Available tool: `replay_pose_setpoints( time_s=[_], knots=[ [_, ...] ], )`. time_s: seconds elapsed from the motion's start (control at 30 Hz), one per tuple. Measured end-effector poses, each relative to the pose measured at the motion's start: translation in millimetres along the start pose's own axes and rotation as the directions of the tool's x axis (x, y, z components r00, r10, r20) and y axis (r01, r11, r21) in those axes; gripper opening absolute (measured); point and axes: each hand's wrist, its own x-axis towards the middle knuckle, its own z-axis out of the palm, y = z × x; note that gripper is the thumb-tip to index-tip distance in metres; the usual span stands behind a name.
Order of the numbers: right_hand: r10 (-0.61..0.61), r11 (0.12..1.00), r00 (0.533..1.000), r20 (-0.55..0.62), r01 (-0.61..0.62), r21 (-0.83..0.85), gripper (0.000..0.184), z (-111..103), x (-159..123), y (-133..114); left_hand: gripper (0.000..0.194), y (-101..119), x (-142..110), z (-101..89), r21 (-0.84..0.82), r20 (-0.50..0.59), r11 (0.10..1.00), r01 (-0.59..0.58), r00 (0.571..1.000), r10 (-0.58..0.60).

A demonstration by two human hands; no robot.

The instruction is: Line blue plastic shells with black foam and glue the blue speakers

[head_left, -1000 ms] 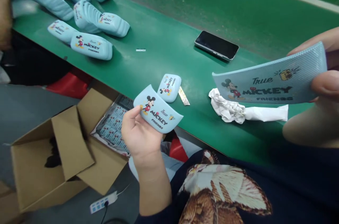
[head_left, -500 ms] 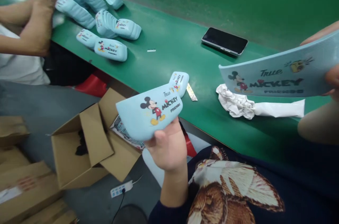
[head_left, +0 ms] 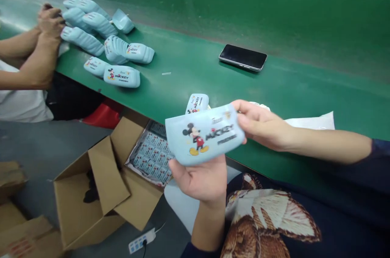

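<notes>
A pale blue Mickey Mouse case [head_left: 202, 136] is held out over the edge of a green bench [head_left: 274, 87], gripped between a person's two hands: the left hand [head_left: 198, 181] cradles it from below, while the right hand [head_left: 262, 124] pinches its right end between fingers and thumb. Both grips are closed on the case. A second case [head_left: 196, 103] lies on the bench just behind it. Farther along, a cluster of matching cases [head_left: 100, 42] lies in loose pairs and rows beside a co-worker's hands [head_left: 50, 22]. Below the bench, a tray of small printed packs [head_left: 150, 154], its rows well filled, sits against an open cardboard carton [head_left: 91, 193]. How many cases are finished cannot be told.
</notes>
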Motion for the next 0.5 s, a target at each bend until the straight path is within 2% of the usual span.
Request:
replay_pose_setpoints(
  time_s=[0.07,0.13,0.23,0.33,0.4,0.5],
  knots=[
    [0.010,1.000,1.000,0.019,-0.009,-0.029,0.037,-6.4,4.3,16.3,0.062,-1.7,-1.8,8.7,-0.301,-0.095,0.953,0.013,0.995,-0.043],
    [-0.007,0.994,1.000,-0.004,0.007,-0.105,0.035,-11.2,5.1,24.6,0.053,-5.0,-2.5,13.5,-0.475,-0.121,0.878,0.053,0.985,-0.125],
    [-0.077,0.939,0.995,-0.058,0.053,-0.339,0.038,-15.2,4.6,29.4,0.037,-11.9,-2.0,11.1,-0.501,-0.119,0.857,0.119,0.971,-0.205],
    [-0.098,0.842,0.990,-0.103,0.027,-0.538,0.061,-18.7,5.4,33.5,0.033,-18.9,-2.6,3.1,-0.507,-0.138,0.848,0.154,0.957,-0.257],
    [-0.034,0.836,0.998,-0.061,-0.005,-0.549,0.070,-20.6,6.5,36.4,0.034,-24.2,-5.5,-2.2,-0.507,-0.144,0.844,0.176,0.948,-0.285],
    [0.130,0.907,0.989,0.064,-0.093,-0.411,0.053,-22.3,8.6,39.0,0.040,-37.2,-14.9,-12.6,-0.479,-0.152,0.844,0.239,0.925,-0.348]
  ],
)
